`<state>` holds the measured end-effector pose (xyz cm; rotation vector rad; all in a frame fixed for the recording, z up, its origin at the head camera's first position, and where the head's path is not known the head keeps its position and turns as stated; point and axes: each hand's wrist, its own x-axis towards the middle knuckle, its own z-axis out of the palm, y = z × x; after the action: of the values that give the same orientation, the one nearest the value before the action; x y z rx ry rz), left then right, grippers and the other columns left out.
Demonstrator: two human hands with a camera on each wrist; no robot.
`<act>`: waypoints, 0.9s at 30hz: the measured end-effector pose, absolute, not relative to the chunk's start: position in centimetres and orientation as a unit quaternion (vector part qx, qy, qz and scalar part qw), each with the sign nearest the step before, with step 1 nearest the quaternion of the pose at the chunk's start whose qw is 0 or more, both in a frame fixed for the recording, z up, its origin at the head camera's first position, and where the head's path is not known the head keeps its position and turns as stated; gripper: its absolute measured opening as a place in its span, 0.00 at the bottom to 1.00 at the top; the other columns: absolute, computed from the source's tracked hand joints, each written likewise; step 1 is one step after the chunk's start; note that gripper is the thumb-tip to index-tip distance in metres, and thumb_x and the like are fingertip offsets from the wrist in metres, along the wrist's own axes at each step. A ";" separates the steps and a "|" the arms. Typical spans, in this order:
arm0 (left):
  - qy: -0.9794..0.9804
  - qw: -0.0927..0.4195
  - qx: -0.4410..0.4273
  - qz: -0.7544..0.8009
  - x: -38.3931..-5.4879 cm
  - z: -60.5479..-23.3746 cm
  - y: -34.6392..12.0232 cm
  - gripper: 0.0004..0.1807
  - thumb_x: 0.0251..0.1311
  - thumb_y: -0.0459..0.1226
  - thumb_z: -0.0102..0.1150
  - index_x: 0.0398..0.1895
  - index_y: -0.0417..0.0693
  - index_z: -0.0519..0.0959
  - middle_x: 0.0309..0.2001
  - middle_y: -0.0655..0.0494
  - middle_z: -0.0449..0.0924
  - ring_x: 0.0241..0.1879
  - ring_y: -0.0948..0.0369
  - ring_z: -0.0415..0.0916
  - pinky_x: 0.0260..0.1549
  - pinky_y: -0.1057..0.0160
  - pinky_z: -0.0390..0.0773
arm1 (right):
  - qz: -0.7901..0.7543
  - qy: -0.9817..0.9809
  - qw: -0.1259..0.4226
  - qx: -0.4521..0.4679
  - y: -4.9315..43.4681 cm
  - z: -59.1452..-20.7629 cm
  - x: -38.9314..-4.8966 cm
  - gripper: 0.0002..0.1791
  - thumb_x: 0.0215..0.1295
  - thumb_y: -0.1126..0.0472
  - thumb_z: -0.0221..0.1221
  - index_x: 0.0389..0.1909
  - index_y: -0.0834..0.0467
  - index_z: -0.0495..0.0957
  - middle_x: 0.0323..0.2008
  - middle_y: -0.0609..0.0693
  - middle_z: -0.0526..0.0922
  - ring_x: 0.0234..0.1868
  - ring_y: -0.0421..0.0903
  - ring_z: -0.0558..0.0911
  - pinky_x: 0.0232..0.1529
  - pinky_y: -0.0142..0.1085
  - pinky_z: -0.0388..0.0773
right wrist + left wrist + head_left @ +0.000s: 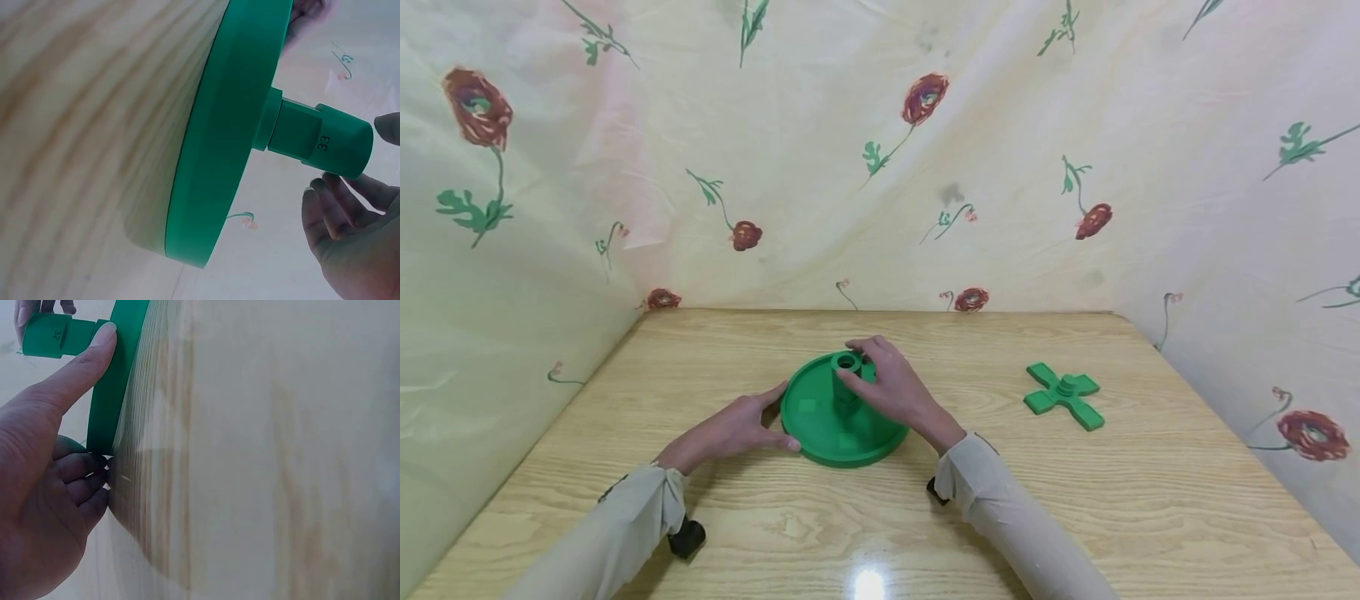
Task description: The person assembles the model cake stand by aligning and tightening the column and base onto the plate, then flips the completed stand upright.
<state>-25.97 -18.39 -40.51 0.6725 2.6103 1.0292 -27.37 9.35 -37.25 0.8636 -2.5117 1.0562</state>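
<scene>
A round green base with a raised rim lies flat on the table. From its middle rises an upright green post with a hollow top and dark numerals on its side. My left hand holds the base's left rim between thumb and fingers. Around the top of the post my right hand is spread; its fingers are at one side, and the thumb stands slightly apart from the top in the right wrist view. Part of the base is hidden under the right hand.
To the right of the base, a green cross-shaped piece with a short central peg lies on the wooden table. Floral cloth hangs behind the table and along both sides.
</scene>
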 end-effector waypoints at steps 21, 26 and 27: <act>0.896 0.127 0.237 0.354 -26.0 -40.5 -18.6 0.61 0.59 0.55 0.74 0.82 0.34 0.48 0.77 0.35 0.57 0.76 0.43 0.56 0.69 0.40 0.64 | 0.354 -0.879 0.125 0.295 9.3 -37.2 -27.5 0.25 0.73 0.55 0.65 0.64 0.65 0.76 0.54 0.58 0.79 0.52 0.55 0.78 0.53 0.49 0.79; 0.897 0.125 0.239 0.350 -26.0 -40.5 -18.6 0.61 0.59 0.55 0.74 0.82 0.34 0.48 0.77 0.34 0.57 0.76 0.42 0.56 0.69 0.40 0.64 | 0.357 -0.879 0.127 0.288 9.4 -37.2 -27.5 0.26 0.73 0.55 0.65 0.65 0.65 0.76 0.54 0.58 0.78 0.53 0.56 0.78 0.55 0.50 0.79; 0.898 0.125 0.237 0.350 -26.0 -40.5 -18.6 0.61 0.59 0.55 0.74 0.82 0.34 0.48 0.77 0.34 0.57 0.76 0.42 0.56 0.69 0.40 0.64 | 0.358 -0.878 0.127 0.291 9.4 -37.2 -27.5 0.26 0.74 0.55 0.64 0.65 0.65 0.76 0.56 0.58 0.78 0.54 0.56 0.78 0.56 0.50 0.78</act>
<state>-25.97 -18.55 -40.54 0.6910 2.6146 1.0194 -27.52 9.40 -37.20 0.8472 -2.5568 1.0414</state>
